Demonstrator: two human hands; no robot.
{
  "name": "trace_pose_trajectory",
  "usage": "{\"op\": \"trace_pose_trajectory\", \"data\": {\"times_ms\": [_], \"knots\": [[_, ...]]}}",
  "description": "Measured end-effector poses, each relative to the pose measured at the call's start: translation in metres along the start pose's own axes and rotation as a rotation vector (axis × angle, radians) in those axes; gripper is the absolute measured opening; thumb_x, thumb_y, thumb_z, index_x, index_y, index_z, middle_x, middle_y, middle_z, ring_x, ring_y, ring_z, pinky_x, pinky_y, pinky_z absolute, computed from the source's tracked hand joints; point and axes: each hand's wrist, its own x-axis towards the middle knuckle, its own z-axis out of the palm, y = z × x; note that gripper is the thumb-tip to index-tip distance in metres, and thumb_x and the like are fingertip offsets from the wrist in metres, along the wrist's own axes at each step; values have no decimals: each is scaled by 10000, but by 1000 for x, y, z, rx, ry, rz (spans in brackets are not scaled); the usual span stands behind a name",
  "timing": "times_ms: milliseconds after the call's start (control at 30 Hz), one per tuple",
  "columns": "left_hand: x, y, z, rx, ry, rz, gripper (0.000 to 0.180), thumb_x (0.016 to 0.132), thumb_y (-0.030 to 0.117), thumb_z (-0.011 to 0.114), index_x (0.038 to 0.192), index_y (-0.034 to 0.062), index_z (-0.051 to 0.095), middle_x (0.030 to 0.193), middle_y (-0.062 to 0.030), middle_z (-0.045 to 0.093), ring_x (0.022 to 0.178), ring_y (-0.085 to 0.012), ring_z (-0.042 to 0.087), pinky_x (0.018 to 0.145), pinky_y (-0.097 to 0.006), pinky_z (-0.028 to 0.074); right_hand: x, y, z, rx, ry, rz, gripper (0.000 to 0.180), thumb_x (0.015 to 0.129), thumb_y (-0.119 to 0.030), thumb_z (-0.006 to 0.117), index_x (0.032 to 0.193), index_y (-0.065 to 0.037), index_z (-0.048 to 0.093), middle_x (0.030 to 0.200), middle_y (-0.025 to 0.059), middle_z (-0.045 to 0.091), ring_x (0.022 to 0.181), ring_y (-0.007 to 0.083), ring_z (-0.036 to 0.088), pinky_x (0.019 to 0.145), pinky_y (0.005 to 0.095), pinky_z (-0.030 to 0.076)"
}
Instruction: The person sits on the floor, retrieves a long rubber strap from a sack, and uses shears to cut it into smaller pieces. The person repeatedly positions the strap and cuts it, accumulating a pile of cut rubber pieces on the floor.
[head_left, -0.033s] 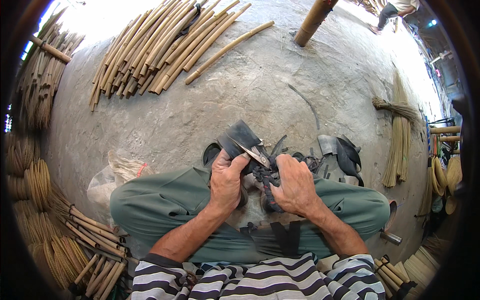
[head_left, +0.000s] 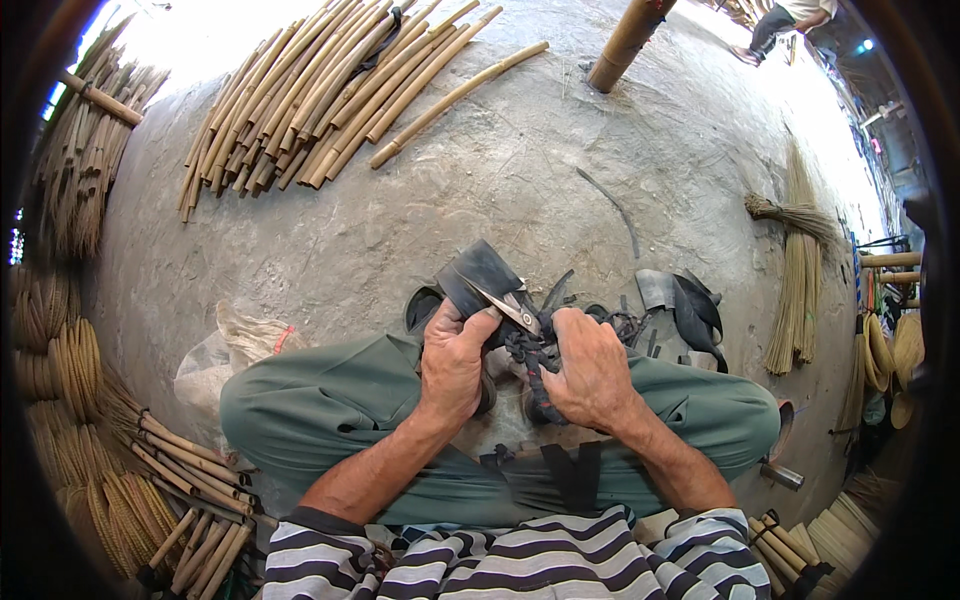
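My left hand (head_left: pixel 453 362) pinches a black piece of rubber sheet (head_left: pixel 482 268) between thumb and fingers, above my crossed legs. Wrapped round the dark, bound handles of a pair of scissors (head_left: pixel 515 312) is my right hand (head_left: pixel 592 370). The metal blades lie across the rubber piece, close to my left thumb. Some fingers of both hands are hidden beneath what they hold. Dark rubber scraps (head_left: pixel 618 322) lie on the floor just beyond my right hand, and a larger curled black rubber piece (head_left: pixel 695 312) rests to their right.
Cut bamboo poles (head_left: pixel 310 110) lie in a pile at the far left. An upright bamboo post (head_left: pixel 628 48) stands beyond me. Bundled thin sticks (head_left: pixel 797 260) lie at right, a pale plastic sack (head_left: pixel 235 350) by my left knee. Another person (head_left: pixel 790 22) sits at the far right.
My hands, the scissors and the rubber piece show no clear movement. The person at the far right has shifted a foot slightly.
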Motion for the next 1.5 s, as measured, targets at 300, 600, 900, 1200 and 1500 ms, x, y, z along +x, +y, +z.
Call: {"op": "trace_pose_trajectory", "data": {"times_ms": [300, 600, 900, 1200, 1500], "knots": [[5, 4, -2, -7, -4, -49, 305, 1001, 44, 600, 1302, 12, 634, 1162, -76, 730, 1035, -163, 717, 924, -326, 593, -2, -2, -10, 113, -212, 140, 376, 836, -279, 791, 966, -8, 564, 827, 247, 695, 815, 448, 714, 705, 521, 563], [7, 9, 1, -106, 37, 3, 270, 1045, 30, 550, 1304, -16, 614, 1196, -133, 727, 1045, -200, 733, 903, -346, 627, -1, -1, -3, 10, -78, 19, 439, 813, -308, 806, 1033, -20, 560, 978, 184, 653, 963, 384, 668, 797, 494, 485], [5, 9, -2, -32, -13, 131, 259, 1018, 3, 573, 1265, -17, 646, 1145, -114, 737, 1018, -176, 728, 921, -318, 602, -1, -1, -3, 18, -105, 46, 474, 784, -295, 820, 1061, -28, 543, 996, 163, 604, 1004, 359, 621, 813, 483, 433], [1, 0, -2, 87, -30, -4, 275, 999, 33, 598, 1265, 4, 663, 1156, -67, 734, 1010, -137, 707, 916, -309, 576, 0, -2, -8, 68, -152, 148, 410, 832, -293, 793, 1011, -11, 556, 891, 204, 686, 882, 427, 692, 765, 518, 511], [14, 17, -4, -142, 21, -90, 327, 1024, 45, 547, 1346, -4, 583, 1183, -121, 718, 1046, -207, 723, 965, -388, 607, -2, -2, -10, 96, -275, 118, 356, 868, -278, 767, 964, -3, 563, 815, 218, 713, 797, 434, 725, 698, 509, 569]]}}
